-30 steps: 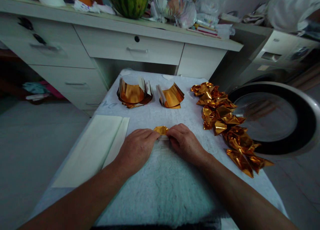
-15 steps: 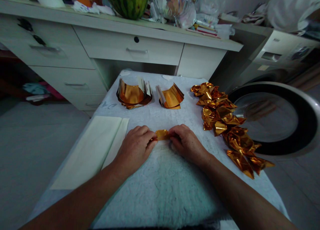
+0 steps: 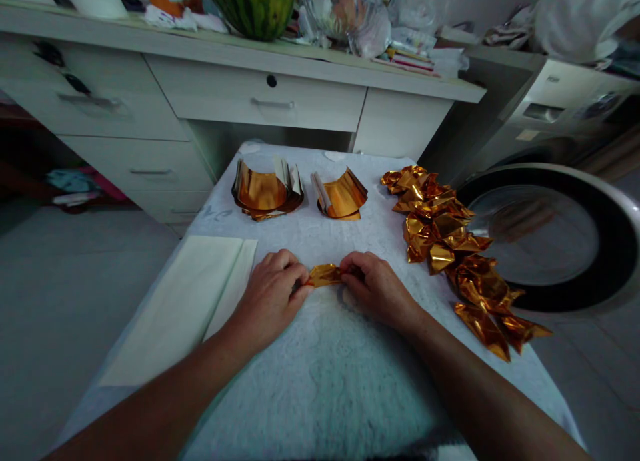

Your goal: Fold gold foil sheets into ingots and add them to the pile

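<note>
A small folded piece of gold foil paper point(image 3: 325, 274) is stretched between my two hands, just above or on the cloth-covered table. Its left end is pinched between the thumb and fingers of my left hand point(image 3: 277, 281). My right hand point(image 3: 376, 284) pinches the right end; the fingers hide both tips of the piece. Beyond the hands stand two curved stacks of gold foil sheets, a larger stack point(image 3: 263, 191) on the left and a smaller stack point(image 3: 344, 194) on the right. Several folded, crinkled gold foil pieces point(image 3: 433, 224) lie in a row along the right side.
A folded pale paper sheet point(image 3: 173, 307) lies at the left of the table point(image 3: 345, 387). Behind is a white drawer cabinet point(image 3: 220, 94) with a watermelon point(image 3: 255, 7) on top. An open washing machine door point(image 3: 545, 237) sits close to the table's right edge.
The gold foil piece between my hands looks more creased and narrowed toward its ends. My right hand has shifted slightly to the right, while the left stays nearly in place.
</note>
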`<state>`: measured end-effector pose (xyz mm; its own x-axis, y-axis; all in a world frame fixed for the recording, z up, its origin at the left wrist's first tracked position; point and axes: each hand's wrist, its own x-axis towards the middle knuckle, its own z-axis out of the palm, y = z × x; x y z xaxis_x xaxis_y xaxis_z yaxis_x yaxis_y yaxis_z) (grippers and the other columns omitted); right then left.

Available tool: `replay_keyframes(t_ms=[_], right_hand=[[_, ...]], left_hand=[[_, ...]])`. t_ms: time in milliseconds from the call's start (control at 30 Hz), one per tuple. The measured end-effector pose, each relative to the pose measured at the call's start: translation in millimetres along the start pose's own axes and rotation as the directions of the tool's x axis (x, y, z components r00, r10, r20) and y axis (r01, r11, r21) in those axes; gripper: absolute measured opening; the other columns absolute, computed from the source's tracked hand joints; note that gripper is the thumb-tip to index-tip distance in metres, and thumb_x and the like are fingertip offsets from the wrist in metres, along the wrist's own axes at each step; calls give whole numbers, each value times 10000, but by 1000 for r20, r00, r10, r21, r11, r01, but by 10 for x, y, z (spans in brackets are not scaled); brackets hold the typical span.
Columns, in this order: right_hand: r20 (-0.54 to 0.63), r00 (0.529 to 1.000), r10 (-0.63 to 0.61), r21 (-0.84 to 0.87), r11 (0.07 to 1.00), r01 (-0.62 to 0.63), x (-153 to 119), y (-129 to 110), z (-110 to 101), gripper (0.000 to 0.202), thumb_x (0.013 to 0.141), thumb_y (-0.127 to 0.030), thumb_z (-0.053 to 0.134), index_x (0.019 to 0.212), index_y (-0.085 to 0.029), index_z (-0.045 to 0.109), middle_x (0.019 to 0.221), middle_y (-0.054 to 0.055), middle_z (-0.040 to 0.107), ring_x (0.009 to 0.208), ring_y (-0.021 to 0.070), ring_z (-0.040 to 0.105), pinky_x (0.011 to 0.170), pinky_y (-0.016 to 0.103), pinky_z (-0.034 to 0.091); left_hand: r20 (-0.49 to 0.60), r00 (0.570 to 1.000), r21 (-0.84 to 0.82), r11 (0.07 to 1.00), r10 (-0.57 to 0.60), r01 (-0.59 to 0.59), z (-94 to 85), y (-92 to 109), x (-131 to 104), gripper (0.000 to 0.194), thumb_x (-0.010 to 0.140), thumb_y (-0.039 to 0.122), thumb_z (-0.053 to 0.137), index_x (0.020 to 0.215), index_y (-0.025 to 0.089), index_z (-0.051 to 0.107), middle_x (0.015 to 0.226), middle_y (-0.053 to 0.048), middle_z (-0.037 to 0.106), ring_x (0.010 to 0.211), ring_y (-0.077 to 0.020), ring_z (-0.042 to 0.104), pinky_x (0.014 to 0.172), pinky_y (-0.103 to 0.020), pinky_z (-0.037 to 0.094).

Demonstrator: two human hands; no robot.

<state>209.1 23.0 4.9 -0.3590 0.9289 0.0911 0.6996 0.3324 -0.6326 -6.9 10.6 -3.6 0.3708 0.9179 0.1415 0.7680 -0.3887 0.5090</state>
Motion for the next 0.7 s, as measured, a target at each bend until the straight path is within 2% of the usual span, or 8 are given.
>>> replay_keyframes(t_ms=[167,300,400,700], right_hand=[[14,999,-40,2,999,40,-4,34,-23,112,843,-83,587,869,-185,626,796,2,636,756,146,563,719,266,388],[18,999,-41,-4,999,41,-4,34,-39,100,854,-100,582,872,-185,630,794,1,636,752,143,562,717,262,384],[21,1000,-23,-22,999,24,2,8,-37,94,852,-97,579,863,-180,623,770,-1,626,739,144,549,714,265,378],[7,1000,10,-70,997,-9,19,-62,-3,99,868,-99,562,832,-181,605,779,12,628,754,159,535,738,281,374]], left_hand=[[27,1000,3,1000,-12,12,-38,3,2,58,816,202,662,771,194,626,886,-35,569,902,-231,532,818,-399,442],[15,1000,34,999,22,-23,-34,1,1,104,880,231,585,798,199,640,888,-37,573,897,-226,531,817,-399,443],[15,999,84,996,37,-39,-18,10,-9,169,926,243,518,815,194,636,893,-43,565,885,-222,522,814,-400,444],[5,1000,236,971,22,-23,4,92,-32,190,953,242,467,838,188,608,916,-63,555,879,-237,494,796,-409,428]])
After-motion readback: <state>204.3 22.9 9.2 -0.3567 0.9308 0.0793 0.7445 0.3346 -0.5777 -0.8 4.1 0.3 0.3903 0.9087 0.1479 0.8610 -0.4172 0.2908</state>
